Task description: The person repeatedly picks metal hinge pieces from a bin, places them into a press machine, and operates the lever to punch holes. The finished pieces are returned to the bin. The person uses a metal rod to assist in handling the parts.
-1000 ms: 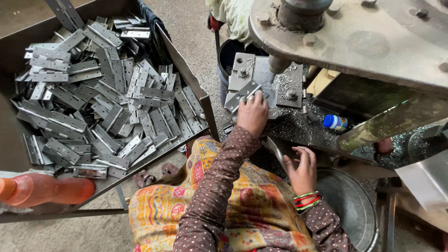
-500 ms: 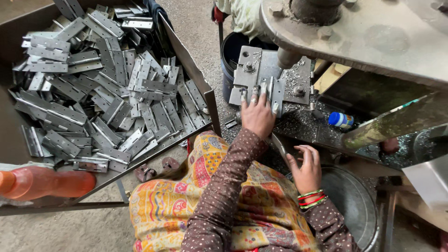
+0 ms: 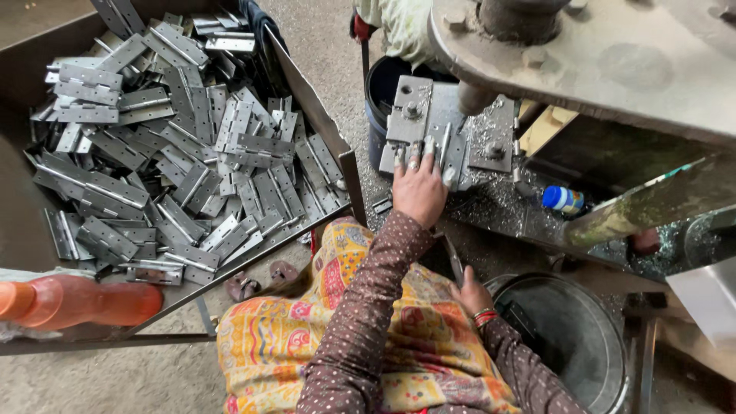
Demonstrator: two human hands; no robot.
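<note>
Steel machine arm point(image 3: 613, 54), grey and dusty, spans the far right of the view, its round ram point(image 3: 477, 98) standing over a flat metal die plate point(image 3: 452, 126) strewn with bright shavings. Left of it, a large dark tray point(image 3: 314, 100) holds a loose heap of grey metal hinges point(image 3: 169, 146), lying flat and crossed over one another. Near right, a round metal bucket point(image 3: 567, 337) stands below the machine bed; far centre, a dark blue tub point(image 3: 381, 88) sits just behind the plate.

The left hand point(image 3: 418, 188) lies palm-down at the near edge of the die plate, fingers spread and extended, pressing a hinge point(image 3: 445, 149) flat under the ram rather than gripping it. The right hand point(image 3: 469, 295) rests low beside the lap, close to the bucket rim; its fingers curl loosely, and whether it holds anything cannot be told.

Judged from this pose, the step in hand is seating a hinge on the die. The next move appears to call for squaring the piece and drawing the fingers clear of the ram.

An orange plastic bottle point(image 3: 73, 303) lies on its side at the near left. A small blue-capped bottle point(image 3: 563, 199) with a pale label band lies right of the plate.
</note>
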